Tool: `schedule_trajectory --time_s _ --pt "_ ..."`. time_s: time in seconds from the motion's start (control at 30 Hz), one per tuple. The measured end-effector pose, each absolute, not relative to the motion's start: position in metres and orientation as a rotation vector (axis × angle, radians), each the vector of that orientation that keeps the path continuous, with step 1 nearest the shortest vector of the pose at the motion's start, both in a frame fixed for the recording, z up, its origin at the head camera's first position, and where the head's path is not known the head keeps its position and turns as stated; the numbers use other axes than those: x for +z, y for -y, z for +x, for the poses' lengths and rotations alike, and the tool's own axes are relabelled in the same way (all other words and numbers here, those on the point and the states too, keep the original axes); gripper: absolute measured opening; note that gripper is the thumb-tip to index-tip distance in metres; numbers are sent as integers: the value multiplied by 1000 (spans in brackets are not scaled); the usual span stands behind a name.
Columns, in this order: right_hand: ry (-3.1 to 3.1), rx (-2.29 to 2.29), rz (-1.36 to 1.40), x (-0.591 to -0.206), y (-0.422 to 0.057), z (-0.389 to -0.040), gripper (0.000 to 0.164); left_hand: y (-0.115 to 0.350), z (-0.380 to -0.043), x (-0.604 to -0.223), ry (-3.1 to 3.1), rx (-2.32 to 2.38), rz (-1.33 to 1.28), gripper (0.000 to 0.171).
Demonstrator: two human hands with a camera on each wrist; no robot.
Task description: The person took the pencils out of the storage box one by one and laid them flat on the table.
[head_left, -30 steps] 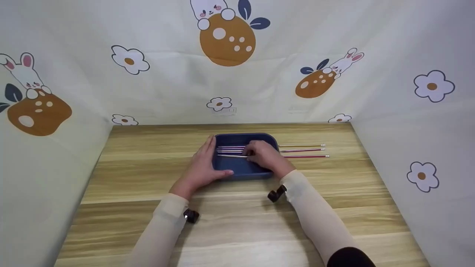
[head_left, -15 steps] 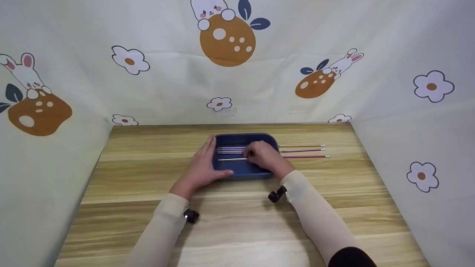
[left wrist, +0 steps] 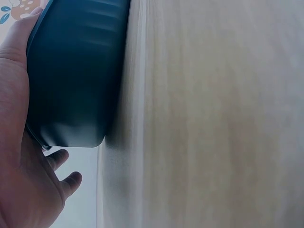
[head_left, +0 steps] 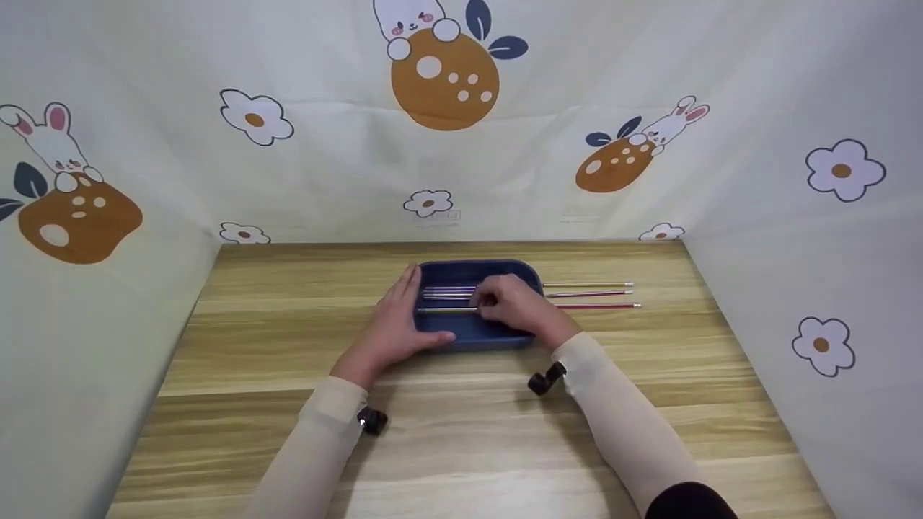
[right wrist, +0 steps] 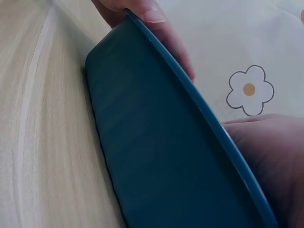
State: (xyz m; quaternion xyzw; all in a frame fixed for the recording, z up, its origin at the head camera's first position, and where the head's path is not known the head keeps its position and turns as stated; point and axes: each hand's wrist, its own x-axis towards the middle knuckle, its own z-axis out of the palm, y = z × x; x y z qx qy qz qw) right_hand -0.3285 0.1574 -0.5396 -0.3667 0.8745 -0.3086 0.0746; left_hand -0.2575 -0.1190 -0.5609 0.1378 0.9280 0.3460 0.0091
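A shallow navy-blue box (head_left: 479,326) rests on the wooden table. My left hand (head_left: 391,319) braces its near left corner, straight fingers along the left wall and thumb laid over the front rim. The left wrist view has the left palm (left wrist: 12,109) against the box wall. Inside the box, my right hand (head_left: 510,301) pinches a pale gold pencil (head_left: 445,310) between curled fingers and thumb; the pencil's right part is hidden by the hand. Several purple and silvery pencils (head_left: 448,289) lie side by side just behind it. In the right wrist view, the box's wall hides the right fingertips.
Right of the box lie a gold pencil (head_left: 588,284), a dark red pencil (head_left: 591,293) and a bright red pencil (head_left: 598,305), white eraser ends pointing right. A printed cloth (head_left: 324,166) encloses the table (head_left: 461,432) at the back and sides.
My right hand has drawn the gold pencil towards the near side of the box, away from the purple ones, then slid it slightly left to the left wall. The left hand keeps its place.
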Motion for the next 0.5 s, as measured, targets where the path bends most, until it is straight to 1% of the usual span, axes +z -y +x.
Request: schedule_trajectory --time_s 0.23,0.5 --pt "-2629 -915 -1127 -534 -161 -324 13 117 -256 -560 -2897 1103 430 143" --pt "-2615 -952 -1193 -522 -169 -317 16 119 -257 -560 -2881 1108 432 143"
